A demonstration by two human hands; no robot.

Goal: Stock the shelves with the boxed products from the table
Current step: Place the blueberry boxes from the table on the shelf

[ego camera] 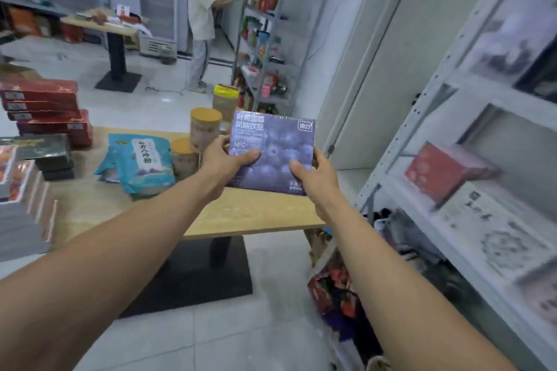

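A flat purple blueberry drink box (271, 141) is held up above the right end of the wooden table (247, 217). My left hand (224, 159) grips its left edge, thumb across the front. My right hand (313, 178) grips its lower right corner, thumb on the front. The white metal shelf unit (470, 90) stands to the right, with a red box (443, 172) on one shelf and white patterned boxes (500, 238) below it.
On the table lie a teal pouch (138, 159), two cork-lidded jars (205, 126), red boxes (45, 105), dark boxes (48, 150) and a stack at the left edge (21, 199). Bags sit on the floor under the shelf (340, 295). A person (200, 18) stands at a far shelf.
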